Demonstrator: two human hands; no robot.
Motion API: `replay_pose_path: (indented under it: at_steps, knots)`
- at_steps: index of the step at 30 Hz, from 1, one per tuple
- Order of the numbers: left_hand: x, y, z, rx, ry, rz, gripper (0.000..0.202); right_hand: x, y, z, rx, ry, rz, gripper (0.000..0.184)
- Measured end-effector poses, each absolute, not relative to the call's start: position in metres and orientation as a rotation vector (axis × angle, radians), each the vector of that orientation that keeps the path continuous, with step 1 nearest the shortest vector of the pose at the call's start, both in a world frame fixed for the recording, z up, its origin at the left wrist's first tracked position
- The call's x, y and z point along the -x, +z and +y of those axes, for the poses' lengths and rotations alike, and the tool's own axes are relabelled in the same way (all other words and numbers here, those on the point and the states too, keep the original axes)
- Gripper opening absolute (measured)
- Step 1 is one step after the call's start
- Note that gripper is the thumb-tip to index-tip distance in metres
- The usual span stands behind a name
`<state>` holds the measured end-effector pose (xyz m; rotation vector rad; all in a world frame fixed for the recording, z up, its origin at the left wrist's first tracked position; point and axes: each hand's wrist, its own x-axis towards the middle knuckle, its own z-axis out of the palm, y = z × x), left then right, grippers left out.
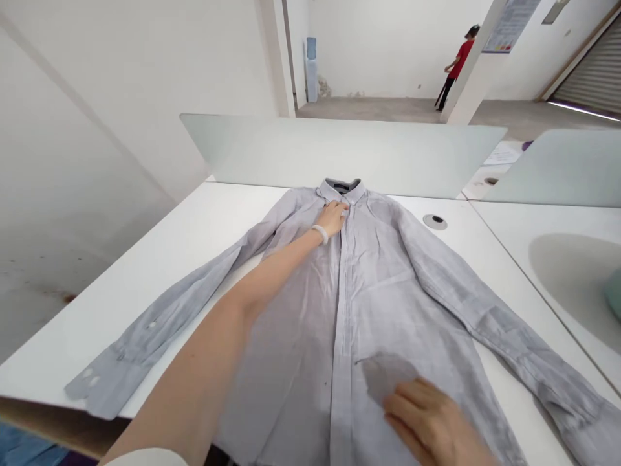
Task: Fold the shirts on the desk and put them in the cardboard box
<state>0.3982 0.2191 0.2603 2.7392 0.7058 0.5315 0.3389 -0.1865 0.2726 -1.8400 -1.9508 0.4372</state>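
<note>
A grey shirt (378, 278) lies spread on the white desk (194, 226), collar (358, 193) at the far side, sleeves (194, 299) out left and right. The left hand (334, 217), fingers bent, rests just below the collar; whether it pinches anything I cannot tell. The blurred right hand (422, 411) curls over the shirt's near right part, its grip unclear too

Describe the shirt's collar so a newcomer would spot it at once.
On the white table lies a grey shirt, spread out flat. Follow its front placket to the far end, just past the left hand, and there is the collar. Unlike the long sleeves on either side, it is short, has two points and shows a dark strip inside.
</note>
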Motion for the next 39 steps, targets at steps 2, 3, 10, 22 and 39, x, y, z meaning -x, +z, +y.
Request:
replay_pose_path:
  at_steps: [2, 3, 10, 22, 39]
  knots:
    - [-0.364, 0.262, 0.193, -2.761, 0.529, 0.588, 0.033, -0.345, 0.273, -0.191, 1.906, 0.353, -1.915, 0.02]
    - [-0.345, 0.264, 0.178, -2.766, 0.527, 0.526, 0.032, -0.344, 0.274, -0.194, 1.885, 0.336, -1.922, 0.017]
    - [-0.194, 0.306, 0.055, -2.493, 0.387, 0.346, 0.023, -0.292, 0.269, -0.209, 1.684, 0.371, -1.997, 0.008]
    - [-0.155, 0.372, -0.026, -2.038, 0.258, 0.374, 0.017, -0.264, 0.243, -0.208, 1.69, 0.148, -1.894, 0.022]
    - [-0.099, 0.208, -0.13, -0.936, 0.247, 0.656, 0.046, -0.262, 0.236, -0.218, 1.611, 0.05, -1.72, 0.021]
